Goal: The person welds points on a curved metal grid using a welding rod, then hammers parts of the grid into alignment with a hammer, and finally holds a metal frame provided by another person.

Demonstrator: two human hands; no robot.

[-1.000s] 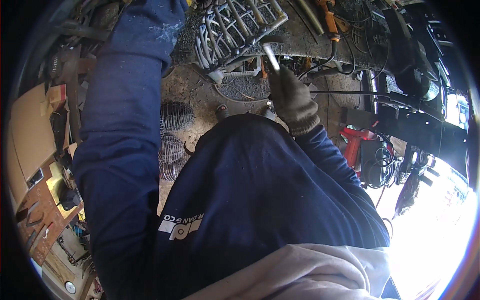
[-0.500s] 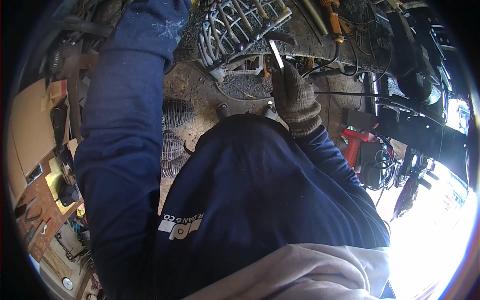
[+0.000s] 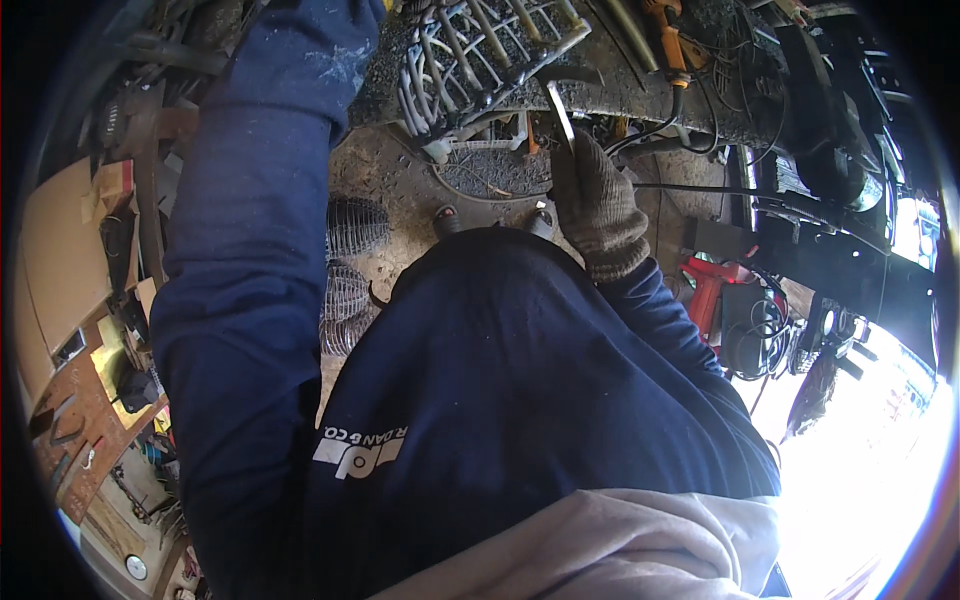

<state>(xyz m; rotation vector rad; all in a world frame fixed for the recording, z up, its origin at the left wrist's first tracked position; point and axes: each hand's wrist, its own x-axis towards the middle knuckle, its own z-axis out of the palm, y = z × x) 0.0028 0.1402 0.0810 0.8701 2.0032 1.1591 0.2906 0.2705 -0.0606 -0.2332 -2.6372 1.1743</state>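
Observation:
My right hand (image 3: 598,205), in a brown knitted glove, is closed around a flat metal bar (image 3: 560,112). The bar's bright end points up and away toward the workbench edge, close to a grille-like cage of welded metal rods (image 3: 545,61). That cage lies tilted on the dark workbench (image 3: 640,103). My left arm (image 3: 250,200) stretches forward in a blue sleeve to the left of the cage. The left hand itself is past the upper edge, so its fingers are hidden.
An orange-handled power tool (image 3: 665,40) with a cord lies at the bench's far side. Coiled wire forms (image 3: 355,228) stand on the floor at left. A red tool (image 3: 708,290) and tangled cables are at right. Cardboard (image 3: 65,265) leans at far left.
My right hand and the metal bar have shifted slightly to the right. The rod cage has moved a little to the right too. My left arm stays nearly in place.

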